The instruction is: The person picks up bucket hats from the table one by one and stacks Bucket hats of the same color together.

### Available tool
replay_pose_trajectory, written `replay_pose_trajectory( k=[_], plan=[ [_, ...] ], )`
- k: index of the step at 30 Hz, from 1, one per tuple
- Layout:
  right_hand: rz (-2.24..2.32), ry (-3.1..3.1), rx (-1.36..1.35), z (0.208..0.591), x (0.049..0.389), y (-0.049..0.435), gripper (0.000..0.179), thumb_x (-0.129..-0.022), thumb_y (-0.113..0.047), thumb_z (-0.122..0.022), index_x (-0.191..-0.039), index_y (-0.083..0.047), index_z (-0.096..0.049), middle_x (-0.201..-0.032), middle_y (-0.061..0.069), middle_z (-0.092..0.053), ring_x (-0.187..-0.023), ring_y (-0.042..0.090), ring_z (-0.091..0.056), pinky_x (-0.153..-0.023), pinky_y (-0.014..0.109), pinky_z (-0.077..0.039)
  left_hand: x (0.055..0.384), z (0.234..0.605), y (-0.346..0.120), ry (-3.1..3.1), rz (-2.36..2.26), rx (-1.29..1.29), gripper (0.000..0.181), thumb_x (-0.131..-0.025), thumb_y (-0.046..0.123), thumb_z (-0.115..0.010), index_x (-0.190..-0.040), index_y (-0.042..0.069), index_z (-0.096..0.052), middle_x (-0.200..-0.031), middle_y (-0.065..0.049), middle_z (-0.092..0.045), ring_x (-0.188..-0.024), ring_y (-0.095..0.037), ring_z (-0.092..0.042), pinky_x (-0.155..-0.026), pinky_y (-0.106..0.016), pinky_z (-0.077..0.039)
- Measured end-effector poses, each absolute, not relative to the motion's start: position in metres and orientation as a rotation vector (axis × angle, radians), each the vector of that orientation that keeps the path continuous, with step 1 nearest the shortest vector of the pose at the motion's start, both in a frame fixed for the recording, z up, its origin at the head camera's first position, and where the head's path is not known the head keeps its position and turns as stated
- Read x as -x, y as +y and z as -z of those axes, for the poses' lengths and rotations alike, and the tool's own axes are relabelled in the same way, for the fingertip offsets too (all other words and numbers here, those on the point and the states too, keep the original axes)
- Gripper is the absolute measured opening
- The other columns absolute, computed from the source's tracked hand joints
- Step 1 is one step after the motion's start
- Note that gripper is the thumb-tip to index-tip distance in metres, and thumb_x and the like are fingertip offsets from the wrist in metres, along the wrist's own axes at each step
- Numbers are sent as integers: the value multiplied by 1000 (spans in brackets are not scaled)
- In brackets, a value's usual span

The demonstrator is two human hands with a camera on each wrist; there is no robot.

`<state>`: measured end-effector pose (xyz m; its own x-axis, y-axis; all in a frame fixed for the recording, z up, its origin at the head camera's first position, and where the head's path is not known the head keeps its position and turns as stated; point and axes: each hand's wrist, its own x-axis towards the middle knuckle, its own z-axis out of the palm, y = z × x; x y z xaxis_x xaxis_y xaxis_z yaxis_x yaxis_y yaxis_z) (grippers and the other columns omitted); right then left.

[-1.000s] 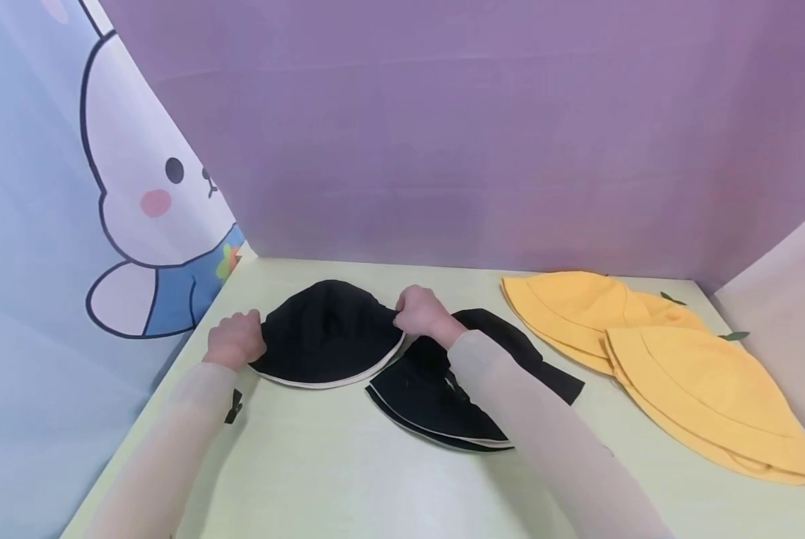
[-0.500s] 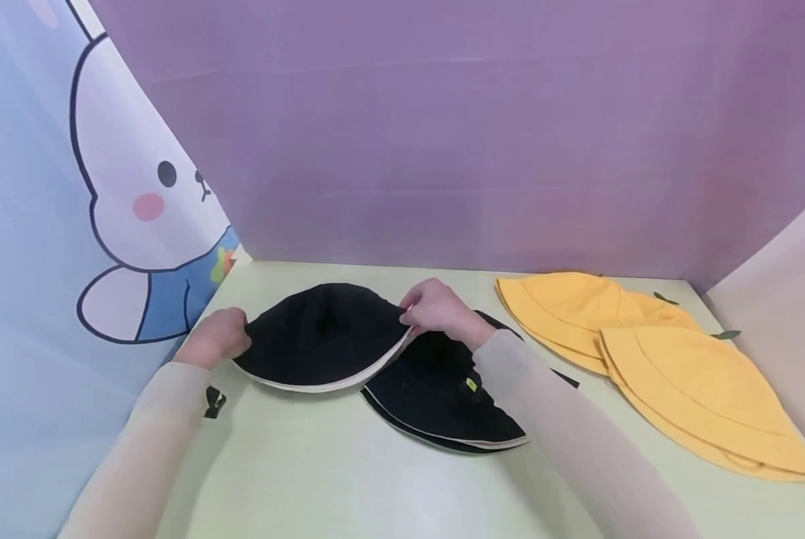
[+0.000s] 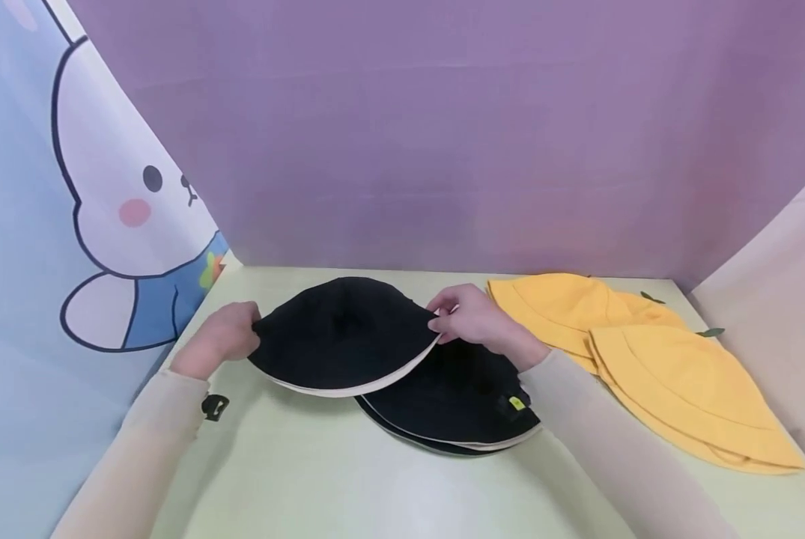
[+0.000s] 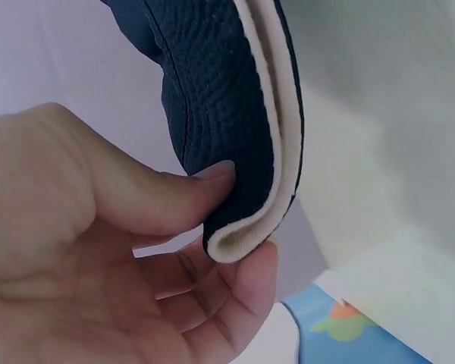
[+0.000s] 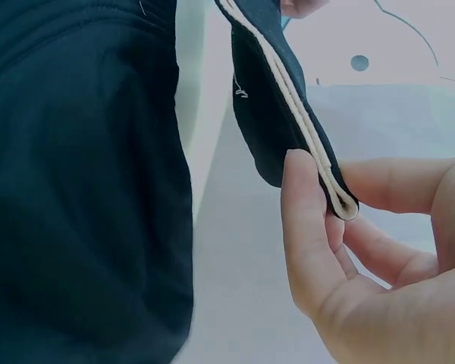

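A black bucket hat (image 3: pixel 344 337), folded flat with a pale lining edge, is stretched between both hands. My left hand (image 3: pixel 227 337) pinches one end of its brim; in the left wrist view the thumb (image 4: pixel 189 199) lies over the dark cloth and the fingers sit behind the fold. At the other end of the brim, my right hand (image 3: pixel 479 322) pinches the cloth between thumb and fingers, as the right wrist view also shows. Beneath the held hat's right side lies another folded black hat (image 3: pixel 456 412), with a small yellow tag (image 3: pixel 515 403) near my right sleeve.
Several yellow hats, folded flat, lie at the right, one yellow hat (image 3: pixel 692 389) overlapping another yellow hat (image 3: pixel 544 303) behind it. A small black piece (image 3: pixel 215 406) lies by my left sleeve. A purple wall covering (image 3: pixel 402 135) stands behind the table (image 3: pixel 294 464).
The held black hat has shifted right, now overlapping the other black hat more, and its brim spans wider. My right hand has moved right, its fingers now showing a pinch.
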<state>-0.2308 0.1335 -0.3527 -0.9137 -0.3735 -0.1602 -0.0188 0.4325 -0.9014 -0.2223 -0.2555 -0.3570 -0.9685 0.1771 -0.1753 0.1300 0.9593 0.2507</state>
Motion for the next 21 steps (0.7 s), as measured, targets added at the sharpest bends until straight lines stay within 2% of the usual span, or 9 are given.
replay_pose_trajectory(
  k=[10,21],
  plan=[
    [1471,2382,337,346,217,188,30,-91,3,-68,-120,11,-60,-86,8,-48,-79,23,-68,-78,41,-60,215,345,-215,2904,-430,-336,28,-85,-2,-59,-112,-10,-57,-103,-22,-61,-89,-34,-57,-81,-49,-49],
    [1420,2435,325,350,198,244,29,-91,-1,-69,-117,10,-62,-89,10,-49,-79,26,-68,-76,38,-60,204,349,-168,2872,-464,-436,25,-90,-3,-57,-115,-4,-58,-104,-17,-59,-91,-30,-57,-86,-47,-48]
  ],
)
